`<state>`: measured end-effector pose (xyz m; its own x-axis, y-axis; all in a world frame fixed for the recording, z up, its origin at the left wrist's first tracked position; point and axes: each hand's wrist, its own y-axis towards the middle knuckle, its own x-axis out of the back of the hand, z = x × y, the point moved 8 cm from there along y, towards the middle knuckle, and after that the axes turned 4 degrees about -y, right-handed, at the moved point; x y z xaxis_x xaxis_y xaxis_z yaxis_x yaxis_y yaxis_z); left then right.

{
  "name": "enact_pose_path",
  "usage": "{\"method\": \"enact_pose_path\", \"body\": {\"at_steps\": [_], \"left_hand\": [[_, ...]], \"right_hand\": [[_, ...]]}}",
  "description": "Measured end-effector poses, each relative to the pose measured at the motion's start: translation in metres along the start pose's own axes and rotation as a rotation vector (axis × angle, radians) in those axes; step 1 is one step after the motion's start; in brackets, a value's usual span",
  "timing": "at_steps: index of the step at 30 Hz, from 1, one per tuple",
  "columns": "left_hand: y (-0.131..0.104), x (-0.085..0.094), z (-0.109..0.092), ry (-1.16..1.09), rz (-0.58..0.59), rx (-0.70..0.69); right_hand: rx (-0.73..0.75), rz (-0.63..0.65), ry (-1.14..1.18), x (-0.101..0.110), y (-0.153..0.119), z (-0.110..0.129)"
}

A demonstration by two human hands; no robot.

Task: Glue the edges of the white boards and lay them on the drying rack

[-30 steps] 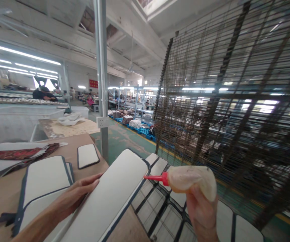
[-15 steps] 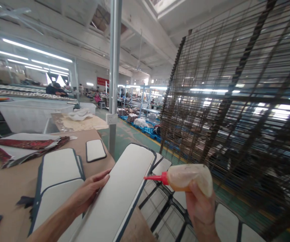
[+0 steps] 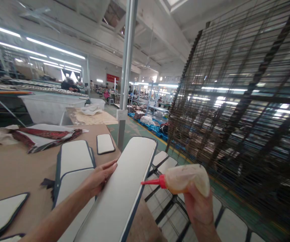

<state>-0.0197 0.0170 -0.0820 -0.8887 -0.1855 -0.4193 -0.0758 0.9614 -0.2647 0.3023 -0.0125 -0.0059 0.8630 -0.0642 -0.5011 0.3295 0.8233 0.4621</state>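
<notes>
A long white panel with a dark blue edge [image 3: 124, 188] is tilted up over the table's right side. My left hand [image 3: 101, 176] holds it by its left edge, fingers together on its face. In my right hand [image 3: 197, 205] is a squeeze bottle [image 3: 185, 178] of amber liquid, lying nearly level. Its red nozzle points left, with the tip at the panel's right edge. Left of the panel, similar white panels [image 3: 74, 156] lie stacked and overlapping. A small dark-edged panel [image 3: 105, 144] rests near the table's far corner.
Brown table [image 3: 6, 168] carries red patterned fabric [image 3: 46, 134] and another panel [image 3: 3, 211]. White panels lie on a wire rack [image 3: 167, 208] at lower right. A large wire rack [image 3: 236, 101] rises at right. A metal post [image 3: 127, 67] stands ahead; a person [image 3: 69, 85] sits far left.
The view has turned left, so the surroundings sit further right. The nozzle tip has moved slightly down along the panel's right edge. Both hands keep their holds.
</notes>
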Motion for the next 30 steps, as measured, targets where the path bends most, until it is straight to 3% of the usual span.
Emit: {"method": "enact_pose_path", "body": {"at_steps": [3, 12, 21, 30], "left_hand": [[-0.005, -0.002, -0.007, -0.016, -0.088, 0.011], [0.004, -0.002, -0.018, -0.049, -0.096, -0.043], [0.012, -0.003, -0.031, -0.074, -0.192, -0.067], [0.028, 0.007, -0.039, -0.092, -0.274, -0.134]], "right_hand": [[-0.044, 0.026, 0.015, -0.003, -0.004, -0.007], [-0.086, 0.091, 0.015, -0.014, -0.014, -0.009], [-0.158, 0.080, 0.016, -0.006, -0.024, -0.021], [-0.316, 0.043, 0.028, 0.019, -0.054, -0.047]]}}
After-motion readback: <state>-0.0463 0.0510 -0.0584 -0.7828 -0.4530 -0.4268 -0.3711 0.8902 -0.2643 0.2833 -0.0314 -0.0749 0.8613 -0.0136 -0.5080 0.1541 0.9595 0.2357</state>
